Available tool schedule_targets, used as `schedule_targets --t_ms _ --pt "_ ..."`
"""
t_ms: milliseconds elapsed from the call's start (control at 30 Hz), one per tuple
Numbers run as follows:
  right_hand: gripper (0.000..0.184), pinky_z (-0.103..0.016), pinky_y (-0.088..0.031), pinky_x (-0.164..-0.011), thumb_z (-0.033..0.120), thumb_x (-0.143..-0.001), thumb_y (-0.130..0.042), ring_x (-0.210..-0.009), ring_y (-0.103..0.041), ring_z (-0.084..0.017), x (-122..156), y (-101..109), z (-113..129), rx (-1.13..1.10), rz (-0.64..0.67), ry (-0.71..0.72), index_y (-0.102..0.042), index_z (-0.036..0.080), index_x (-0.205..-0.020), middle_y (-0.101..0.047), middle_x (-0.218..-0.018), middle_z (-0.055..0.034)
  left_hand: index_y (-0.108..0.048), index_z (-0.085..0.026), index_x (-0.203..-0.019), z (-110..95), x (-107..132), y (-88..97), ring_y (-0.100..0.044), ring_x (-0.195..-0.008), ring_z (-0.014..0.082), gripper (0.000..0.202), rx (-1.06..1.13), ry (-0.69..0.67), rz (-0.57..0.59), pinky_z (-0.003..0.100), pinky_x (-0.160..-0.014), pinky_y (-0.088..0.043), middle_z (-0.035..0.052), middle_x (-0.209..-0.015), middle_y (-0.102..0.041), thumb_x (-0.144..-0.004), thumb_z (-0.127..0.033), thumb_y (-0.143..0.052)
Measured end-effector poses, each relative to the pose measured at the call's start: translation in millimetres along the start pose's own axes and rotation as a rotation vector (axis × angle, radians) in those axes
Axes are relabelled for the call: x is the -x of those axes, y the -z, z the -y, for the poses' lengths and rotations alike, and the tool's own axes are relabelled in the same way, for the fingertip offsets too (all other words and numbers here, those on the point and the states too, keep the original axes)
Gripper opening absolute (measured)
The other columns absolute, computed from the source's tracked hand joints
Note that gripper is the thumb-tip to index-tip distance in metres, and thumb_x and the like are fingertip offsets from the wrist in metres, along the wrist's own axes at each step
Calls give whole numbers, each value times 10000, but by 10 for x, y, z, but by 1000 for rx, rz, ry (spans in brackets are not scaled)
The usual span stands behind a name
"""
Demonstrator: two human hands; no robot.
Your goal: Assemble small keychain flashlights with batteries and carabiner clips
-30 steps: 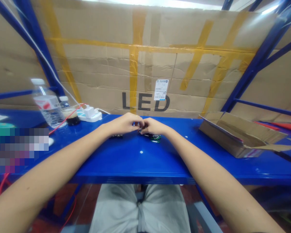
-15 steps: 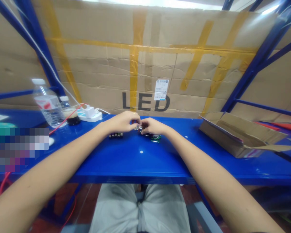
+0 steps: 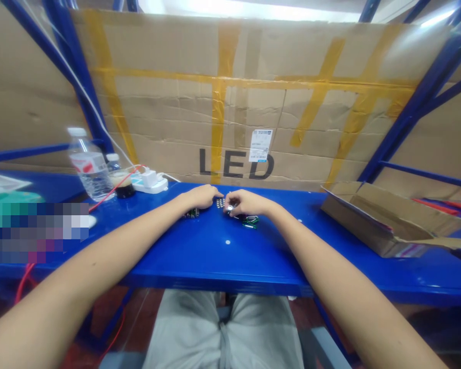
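Observation:
My right hand (image 3: 248, 203) is closed in a pinch on a small round silver piece (image 3: 230, 208), its finer shape too small to make out. Just under that hand lie several green and silver carabiner-like clips (image 3: 250, 221). My left hand (image 3: 203, 197) rests low over the table, one finger stretched toward a cluster of small shiny silver pieces (image 3: 220, 203); its other fingers are mostly hidden. Beneath the left wrist, a row of small dark pieces (image 3: 192, 213) is partly covered. The hands are a short gap apart, with the cluster between them.
An open cardboard box (image 3: 384, 225) stands on the right of the blue table (image 3: 215, 261). At the left are a water bottle (image 3: 88, 166), a smaller bottle with dark liquid (image 3: 121, 179) and a white power strip (image 3: 153, 184). A large LED carton (image 3: 176, 118) closes off the back.
My left hand has drawn away leftward from my right, uncovering the silver cluster and covering part of the dark row. My right hand still pinches the silver piece. The view has shifted slightly.

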State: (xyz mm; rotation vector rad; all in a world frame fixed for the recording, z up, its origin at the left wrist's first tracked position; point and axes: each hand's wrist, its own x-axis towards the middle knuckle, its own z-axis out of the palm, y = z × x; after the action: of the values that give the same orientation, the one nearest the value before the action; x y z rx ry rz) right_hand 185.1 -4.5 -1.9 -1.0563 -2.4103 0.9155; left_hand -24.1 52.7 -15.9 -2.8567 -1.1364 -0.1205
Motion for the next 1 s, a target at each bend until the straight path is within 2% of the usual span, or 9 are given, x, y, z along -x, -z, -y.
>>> schedule_targets --t_ms 133,233,333,400,567,667,833,1000 --pt "207 -273 -498 -745 69 -655 -679 -840 -655 -175 -1 -10 10 -6 -12 -18 -643 170 -832 -718 -885 -20 -711 -253 -1201 178 24 -3 -671 -1021 226 500 -33 150 3 292 -886 -479 72 -1184 -727 -772 -91 -514" --pt "207 -267 -495 -737 71 -661 -683 -839 -656 -175 1 -7 22 13 -15 -26 -651 170 -839 -724 -892 -24 -746 -227 -1111 348 103 15 -679 -975 205 374 2 122 12 259 -869 -476 63 -1131 -744 -795 -151 -559" --pt "202 -257 -490 -736 77 -671 -686 -847 -656 -170 6 -1 30 38 -16 -21 -659 172 -847 -726 -901 -22 -770 -212 -949 425 201 46 -680 -818 178 222 98 122 -18 236 -743 -477 46 -909 -764 -792 -217 -613" --pt "200 -255 -487 -731 80 -674 -688 -840 -653 -168 8 1 35 57 -18 -20 -662 172 -849 -725 -902 -20 -767 -207 -876 422 245 56 -667 -744 173 167 160 149 -41 237 -679 -465 38 -807 -749 -775 -233 -636" --pt "212 -255 -485 -725 80 -669 -692 -822 -652 -164 5 -3 38 69 -20 -12 -662 178 -854 -724 -893 -14 -763 -206 -822 381 247 30 -669 -769 179 129 230 178 -92 240 -697 -463 42 -829 -758 -728 -204 -674" --pt "210 -256 -489 -724 79 -669 -690 -827 -655 -167 2 -6 29 58 -23 -3 -657 179 -850 -723 -886 -16 -737 -191 -756 369 232 30 -653 -706 179 78 257 216 -79 249 -658 -452 41 -760 -739 -715 -176 -672" --pt "218 -262 -490 -717 96 -684 -690 -830 -656 -171 -2 -1 3 76 -13 7 -661 180 -883 -722 -901 -21 -697 -176 -750 325 246 77 -625 -652 160 51 312 285 -30 240 -590 -428 30 -725 -720 -710 -207 -691" --pt "209 -257 -485 -706 111 -686 -696 -817 -653 -168 -12 -3 -34 73 -19 14 -654 177 -879 -718 -884 -17 -677 -175 -710 238 259 92 -621 -642 147 53 266 276 -87 234 -568 -410 24 -709 -708 -692 -135 -648"
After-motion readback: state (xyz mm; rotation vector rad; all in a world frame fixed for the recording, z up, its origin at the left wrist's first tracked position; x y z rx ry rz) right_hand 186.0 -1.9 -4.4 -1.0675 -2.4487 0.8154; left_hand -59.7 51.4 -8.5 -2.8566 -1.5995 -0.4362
